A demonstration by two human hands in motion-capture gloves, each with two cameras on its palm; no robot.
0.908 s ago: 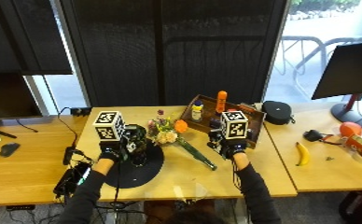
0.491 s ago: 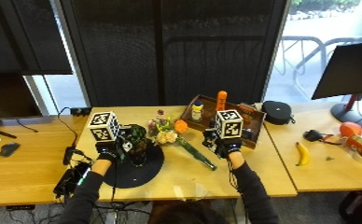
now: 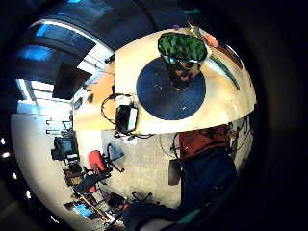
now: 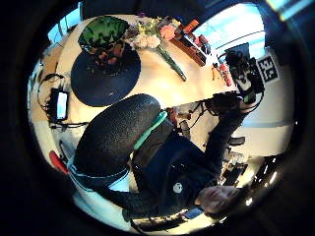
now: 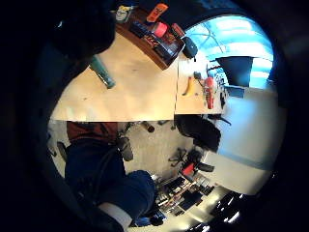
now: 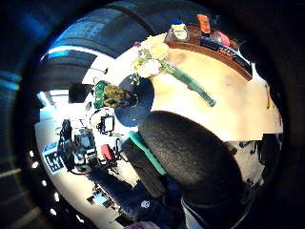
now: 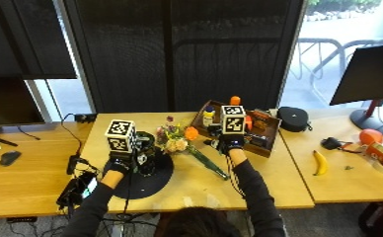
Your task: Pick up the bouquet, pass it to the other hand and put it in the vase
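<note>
The right hand (image 7: 229, 143) has lifted farther from the table toward the wooden tray (image 7: 211, 109), finger state unclear; the bouquet (image 7: 181, 141) lies untouched beside the vase (image 7: 145, 157), near the left hand (image 7: 118, 164), fingers likewise unreadable.

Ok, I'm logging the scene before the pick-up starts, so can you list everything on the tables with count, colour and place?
bouquet: one, mixed flowers with green wrapped stems, lying on the table between the hands
vase: one, dark green, standing on the mat
mat: one, round, dark, under the vase
tray: one, brown wood, behind the right hand, holding bottles
banana: one, yellow, on the right-hand table
pouch: one, black, beside the tray
monitor: one, black, at the far right
mouse: one, dark, on the left-hand table
left hand: black glove, beside the vase
right hand: black glove, over the table near the stems; fingers not visible
</note>
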